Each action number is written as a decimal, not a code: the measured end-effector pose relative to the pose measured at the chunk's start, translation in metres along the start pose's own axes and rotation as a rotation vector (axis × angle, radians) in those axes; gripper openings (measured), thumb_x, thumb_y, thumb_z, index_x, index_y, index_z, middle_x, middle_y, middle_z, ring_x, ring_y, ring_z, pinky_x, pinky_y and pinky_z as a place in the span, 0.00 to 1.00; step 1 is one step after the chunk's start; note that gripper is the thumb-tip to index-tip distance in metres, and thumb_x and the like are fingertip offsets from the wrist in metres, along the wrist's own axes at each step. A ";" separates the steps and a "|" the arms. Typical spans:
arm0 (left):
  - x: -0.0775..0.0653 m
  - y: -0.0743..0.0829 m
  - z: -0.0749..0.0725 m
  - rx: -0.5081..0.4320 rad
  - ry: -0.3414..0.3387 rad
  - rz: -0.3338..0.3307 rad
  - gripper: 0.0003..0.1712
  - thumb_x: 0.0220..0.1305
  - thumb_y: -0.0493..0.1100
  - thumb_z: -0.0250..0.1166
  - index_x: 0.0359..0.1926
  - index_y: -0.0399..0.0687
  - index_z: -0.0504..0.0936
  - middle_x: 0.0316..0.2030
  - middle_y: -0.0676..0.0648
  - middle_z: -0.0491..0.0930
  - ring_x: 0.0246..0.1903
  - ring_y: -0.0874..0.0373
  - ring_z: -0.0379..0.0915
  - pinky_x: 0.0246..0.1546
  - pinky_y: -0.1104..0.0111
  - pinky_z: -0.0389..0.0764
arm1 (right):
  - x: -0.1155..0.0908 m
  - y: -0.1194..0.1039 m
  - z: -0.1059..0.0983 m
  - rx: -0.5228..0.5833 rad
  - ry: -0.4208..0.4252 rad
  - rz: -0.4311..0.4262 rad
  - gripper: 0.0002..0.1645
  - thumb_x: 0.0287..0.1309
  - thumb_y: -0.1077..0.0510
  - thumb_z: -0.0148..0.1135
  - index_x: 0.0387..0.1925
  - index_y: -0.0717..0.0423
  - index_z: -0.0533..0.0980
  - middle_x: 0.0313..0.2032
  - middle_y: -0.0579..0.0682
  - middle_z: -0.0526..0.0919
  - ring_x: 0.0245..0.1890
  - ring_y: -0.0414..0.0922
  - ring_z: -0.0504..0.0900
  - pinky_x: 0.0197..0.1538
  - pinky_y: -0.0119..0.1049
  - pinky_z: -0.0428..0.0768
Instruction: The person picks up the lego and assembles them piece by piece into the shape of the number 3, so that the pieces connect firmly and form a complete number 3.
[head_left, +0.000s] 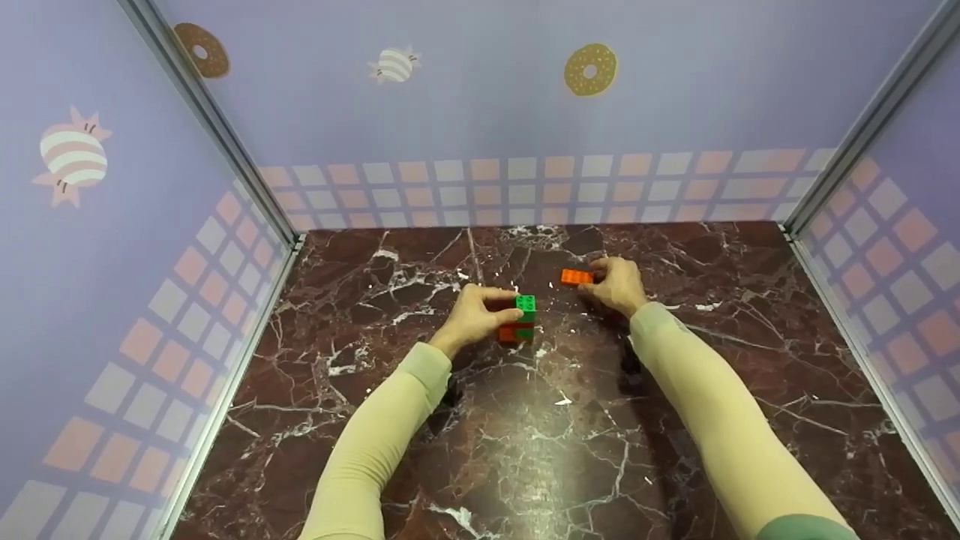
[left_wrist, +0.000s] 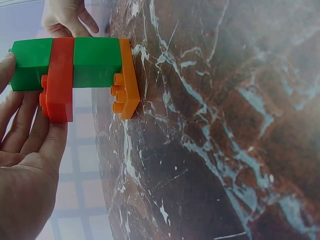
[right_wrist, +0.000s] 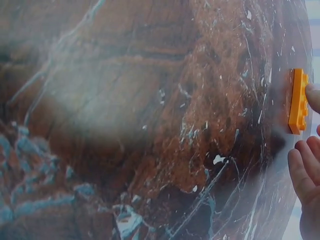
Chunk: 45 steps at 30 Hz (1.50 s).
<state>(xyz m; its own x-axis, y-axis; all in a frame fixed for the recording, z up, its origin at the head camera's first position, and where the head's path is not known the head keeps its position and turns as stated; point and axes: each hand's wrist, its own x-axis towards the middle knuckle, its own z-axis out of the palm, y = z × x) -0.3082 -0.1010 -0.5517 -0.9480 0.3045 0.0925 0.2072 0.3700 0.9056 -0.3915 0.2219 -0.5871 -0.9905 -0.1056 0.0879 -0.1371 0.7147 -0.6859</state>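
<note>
My left hand point(head_left: 476, 315) grips a stack of toy building bricks near its top. In the left wrist view the stack has a green brick point(left_wrist: 31, 65) uppermost, then a red brick point(left_wrist: 61, 85), another green brick point(left_wrist: 97, 62) and an orange brick point(left_wrist: 131, 85) at the base on the tabletop. The left thumb lies against the upper green brick, fingers behind it. Further back, my right hand point(head_left: 619, 285) is at the right end of a loose orange brick point(head_left: 576, 277) lying studs up. Its thumb and fingers are spread around that end; any contact is unclear.
Beneath both hands is a dark red, white-veined marbled tabletop point(head_left: 555, 450). Purple panels with pink and white squares enclose it; the back panel point(head_left: 480, 112) stands beyond the loose brick. Metal posts point(head_left: 225, 135) mark the corners.
</note>
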 end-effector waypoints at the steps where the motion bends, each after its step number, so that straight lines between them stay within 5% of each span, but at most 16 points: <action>1: 0.000 0.000 0.000 0.001 -0.001 0.001 0.22 0.66 0.40 0.82 0.60 0.39 0.93 0.57 0.30 0.91 0.55 0.37 0.92 0.60 0.56 0.91 | 0.002 0.002 0.001 0.003 0.002 0.004 0.33 0.57 0.54 0.85 0.62 0.65 0.87 0.52 0.65 0.95 0.56 0.64 0.92 0.68 0.58 0.85; 9: 0.000 0.004 0.000 0.004 0.008 0.002 0.23 0.65 0.40 0.83 0.60 0.41 0.93 0.56 0.36 0.94 0.54 0.41 0.92 0.61 0.56 0.91 | 0.029 0.031 0.021 -0.031 0.034 0.037 0.32 0.54 0.55 0.87 0.60 0.60 0.89 0.53 0.62 0.95 0.57 0.61 0.91 0.68 0.56 0.84; 21: -0.002 0.003 -0.003 0.020 0.001 0.036 0.21 0.66 0.41 0.82 0.59 0.42 0.94 0.55 0.37 0.94 0.52 0.41 0.93 0.58 0.56 0.92 | 0.056 0.068 0.041 -0.124 0.017 -0.028 0.29 0.57 0.54 0.83 0.60 0.56 0.90 0.51 0.61 0.96 0.54 0.61 0.92 0.64 0.59 0.87; 36: -0.003 -0.001 0.001 -0.019 -0.007 -0.008 0.24 0.68 0.41 0.81 0.63 0.39 0.92 0.57 0.35 0.93 0.56 0.37 0.91 0.60 0.54 0.92 | 0.034 0.041 0.031 -0.121 0.008 0.012 0.21 0.60 0.60 0.79 0.56 0.57 0.91 0.52 0.62 0.95 0.56 0.62 0.90 0.66 0.59 0.85; 45: -0.004 -0.002 0.002 -0.029 -0.016 0.000 0.25 0.69 0.42 0.81 0.64 0.37 0.90 0.56 0.36 0.94 0.54 0.40 0.93 0.58 0.56 0.93 | 0.050 0.073 0.047 -0.176 0.045 -0.052 0.22 0.57 0.59 0.76 0.54 0.55 0.92 0.49 0.61 0.95 0.52 0.63 0.91 0.58 0.62 0.87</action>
<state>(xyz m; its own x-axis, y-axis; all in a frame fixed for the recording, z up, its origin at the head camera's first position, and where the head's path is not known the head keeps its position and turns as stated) -0.3044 -0.1015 -0.5550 -0.9440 0.3185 0.0856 0.1996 0.3449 0.9172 -0.4511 0.2367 -0.6668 -0.9810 -0.1172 0.1546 -0.1834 0.8193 -0.5432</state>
